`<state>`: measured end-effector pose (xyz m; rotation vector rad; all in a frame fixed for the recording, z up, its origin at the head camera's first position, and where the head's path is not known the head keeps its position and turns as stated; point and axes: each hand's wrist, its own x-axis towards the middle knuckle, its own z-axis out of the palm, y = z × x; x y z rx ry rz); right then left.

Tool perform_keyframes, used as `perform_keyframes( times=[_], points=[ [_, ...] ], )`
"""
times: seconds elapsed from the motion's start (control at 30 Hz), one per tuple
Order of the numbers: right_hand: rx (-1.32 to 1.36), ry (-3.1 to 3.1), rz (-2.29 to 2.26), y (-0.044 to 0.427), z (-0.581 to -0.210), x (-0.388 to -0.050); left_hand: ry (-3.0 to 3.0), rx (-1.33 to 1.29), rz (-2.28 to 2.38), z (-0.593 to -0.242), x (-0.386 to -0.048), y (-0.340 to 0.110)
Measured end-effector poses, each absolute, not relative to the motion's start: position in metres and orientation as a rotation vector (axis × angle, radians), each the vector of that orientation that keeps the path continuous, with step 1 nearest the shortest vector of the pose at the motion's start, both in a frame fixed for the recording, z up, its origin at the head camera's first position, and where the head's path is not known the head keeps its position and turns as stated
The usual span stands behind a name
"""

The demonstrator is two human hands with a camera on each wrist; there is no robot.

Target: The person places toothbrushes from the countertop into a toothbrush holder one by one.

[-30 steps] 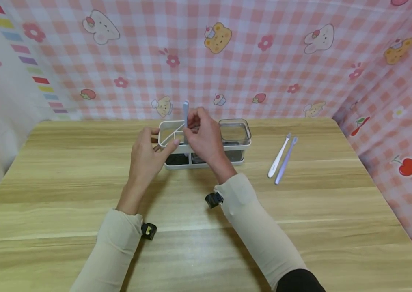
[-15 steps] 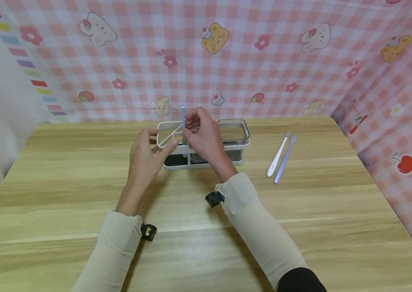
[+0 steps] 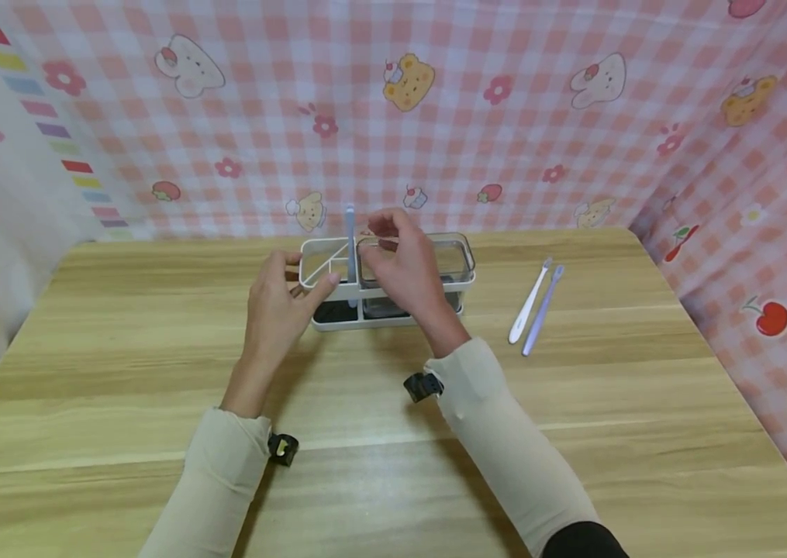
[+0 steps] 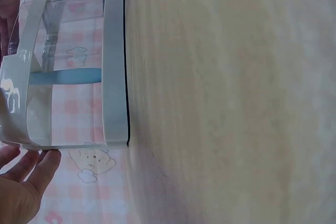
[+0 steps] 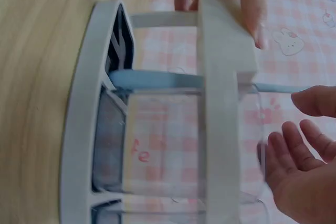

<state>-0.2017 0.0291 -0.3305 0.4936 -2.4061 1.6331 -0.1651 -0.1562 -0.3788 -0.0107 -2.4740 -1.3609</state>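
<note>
Wood-grain counter carries a white toothbrush holder, far centre; left hand grips its left end. Blue toothbrush stands inside; right hand alongside, fingers parted, holds nothing. Steady bracing seems advisable.

Even light lays a pale sheen and soft shadows on the table; wrist views look hazy.

Through the head camera we look forward and down from above the counter, far enough back to take in most of it and the checked cloth behind. From each wrist we peer low and close at the holder, the left view rolled with the counter at right, the right one with it at left; both share the upright blue toothbrush.
</note>
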Motion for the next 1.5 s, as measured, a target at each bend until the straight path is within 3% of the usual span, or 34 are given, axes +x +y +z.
perform_keyframes(
  times=[0.83, 1.5],
  points=[
    [0.39, -2.431, 1.109, 0.094, -0.308, -0.198, -2.471, -0.036, -1.35, -0.379, -0.165, -0.156],
    [0.279, -2.516, 0.97, 0.139, -0.32, -0.203, -2.481, -0.007, -1.38, -0.379, -0.165, -0.156]
  ],
)
